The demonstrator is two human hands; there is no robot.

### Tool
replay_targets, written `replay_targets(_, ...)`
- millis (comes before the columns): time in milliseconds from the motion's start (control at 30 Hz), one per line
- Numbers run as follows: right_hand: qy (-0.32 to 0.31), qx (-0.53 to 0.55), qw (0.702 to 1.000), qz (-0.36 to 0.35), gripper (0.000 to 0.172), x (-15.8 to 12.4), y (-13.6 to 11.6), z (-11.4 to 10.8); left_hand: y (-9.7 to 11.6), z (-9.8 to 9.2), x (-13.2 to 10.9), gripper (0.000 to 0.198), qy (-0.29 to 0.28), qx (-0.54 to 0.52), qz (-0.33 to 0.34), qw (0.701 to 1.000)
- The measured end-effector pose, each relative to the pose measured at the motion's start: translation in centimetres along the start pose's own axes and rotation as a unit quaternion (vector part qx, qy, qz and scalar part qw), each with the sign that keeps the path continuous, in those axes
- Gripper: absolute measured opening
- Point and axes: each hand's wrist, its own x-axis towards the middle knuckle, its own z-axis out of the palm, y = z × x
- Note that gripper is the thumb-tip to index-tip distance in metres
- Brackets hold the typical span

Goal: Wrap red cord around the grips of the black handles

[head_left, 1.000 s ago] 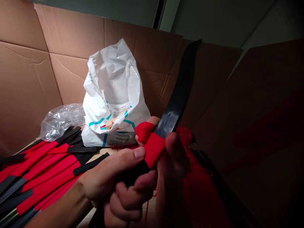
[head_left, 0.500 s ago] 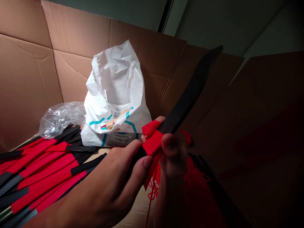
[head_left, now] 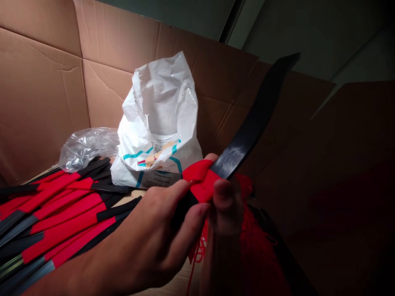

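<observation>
A black, curved, blade-shaped strip (head_left: 256, 119) slants up to the right, with a pale shiny smear near its lower part. Red cloth (head_left: 202, 176) is wrapped in folds around its lower stretch. My left hand (head_left: 154, 234) is closed around the dark lower end, thumb and forefinger beside the cloth. My right hand (head_left: 226, 205) is closed on the cloth from the right, its thumb against the edge; the other fingers are mostly hidden behind. Red cord (head_left: 197, 255) dangles below the hands.
Several black strips with red cloth sleeves (head_left: 70, 228) lie piled at the left. Behind them sit a clear plastic bag (head_left: 89, 148) and an open white polyethylene sack (head_left: 166, 107). Cardboard walls (head_left: 117, 33) surround the wooden surface (head_left: 169, 285). Red fringe (head_left: 259, 250) lies in shadow at right.
The red cloth has been folded over more tightly around the strip, and its loose flap lies flatter. The strip has turned slightly, showing its shiny face. The whole view has shifted a little.
</observation>
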Motion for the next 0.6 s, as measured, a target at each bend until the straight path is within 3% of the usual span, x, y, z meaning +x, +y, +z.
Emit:
replay_targets(200,-0.018,0.024,0.999,0.012,0.023,-0.2,0.1,0.4,-0.1,0.0,0.5,0.012,-0.034,-0.032,-0.036,0.998)
replay_targets(300,-0.021,0.033,0.999,-0.013,0.033,0.1,-0.4,-0.2,-0.1,0.1,0.4,0.016,-0.029,-0.054,-0.031,0.998)
replay_targets(400,-0.044,0.037,0.998,-0.033,0.039,0.4,-1.0,-0.7,-0.3,0.0,0.0,0.03,-0.016,-0.113,-0.076,0.991)
replay_targets(500,-0.029,0.005,0.999,-0.03,0.037,0.3,-1.0,-0.9,-0.5,-0.2,-0.2,0.048,0.013,-0.204,-0.133,0.97)
replay_targets(600,0.001,0.01,1.0,-0.009,0.046,0.1,-0.4,-1.0,-0.4,-0.5,0.1,0.05,0.013,-0.314,-0.19,0.93)
